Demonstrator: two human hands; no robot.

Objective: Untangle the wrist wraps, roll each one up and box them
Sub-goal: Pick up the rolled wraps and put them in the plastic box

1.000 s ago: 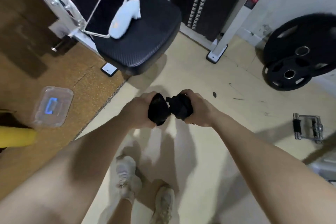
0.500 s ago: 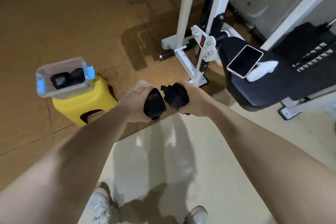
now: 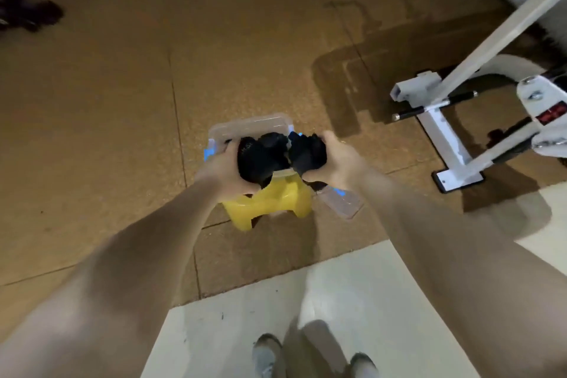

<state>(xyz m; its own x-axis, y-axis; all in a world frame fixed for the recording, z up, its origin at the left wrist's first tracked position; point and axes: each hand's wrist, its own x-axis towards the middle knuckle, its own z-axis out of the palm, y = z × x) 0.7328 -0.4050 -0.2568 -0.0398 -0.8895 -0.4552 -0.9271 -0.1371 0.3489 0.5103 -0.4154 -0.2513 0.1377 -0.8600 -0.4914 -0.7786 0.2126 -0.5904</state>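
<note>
Wraps rolled: left hand [image 3: 225,167] closed round one black roll [image 3: 256,159], right hand [image 3: 336,163] closed round another [image 3: 306,152], both at frame centre above clear box [image 3: 245,129] on yellow stool [image 3: 270,199]. Rolling looks done; boxing left. Lid [image 3: 340,202] on floor right of stool, box contents hidden.

No legible text. Red label [image 3: 550,113] on white machine bracket [image 3: 543,107] and faint mark on left rolled wrist wrap [image 3: 254,159]: unreadable.
</note>
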